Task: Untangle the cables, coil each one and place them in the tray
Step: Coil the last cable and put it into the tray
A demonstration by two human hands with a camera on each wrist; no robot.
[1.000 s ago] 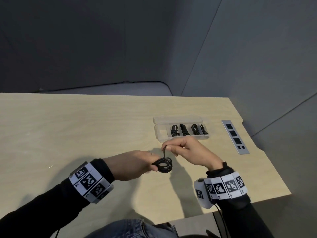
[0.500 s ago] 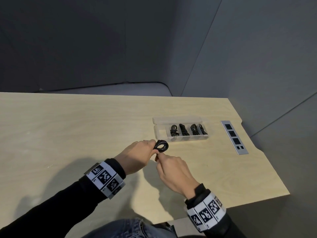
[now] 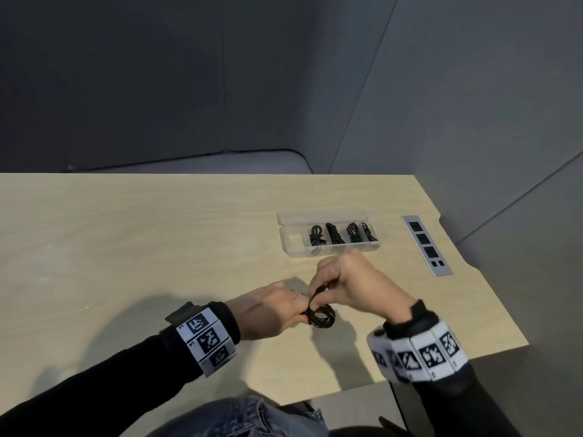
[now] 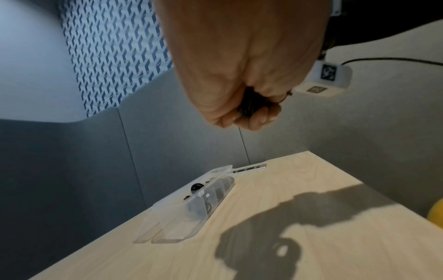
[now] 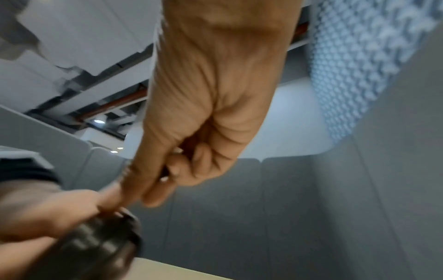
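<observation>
A small coil of black cable (image 3: 322, 316) hangs above the table's front right part, and my left hand (image 3: 271, 312) grips its left side. In the left wrist view the curled fingers (image 4: 257, 117) close around the dark coil (image 4: 250, 105). My right hand (image 3: 353, 283), just above and right of the coil, pinches the cable's loose end (image 3: 318, 293). The right wrist view shows that pinch (image 5: 167, 174) and the blurred coil (image 5: 100, 246) below left. Beyond the hands lies a clear plastic tray (image 3: 291, 244) with several coiled black cables (image 3: 336, 236); its leftmost compartment holds none.
A grey socket strip (image 3: 426, 246) is set into the table at the right, near the edge. The tray's lid (image 3: 321, 216) lies open behind it. Grey partition walls surround the table, whose left half is bare wood (image 3: 126, 241).
My right hand has risen from below the coil to above it with the cable end. The left hand and coil have dropped back toward me, away from the tray.
</observation>
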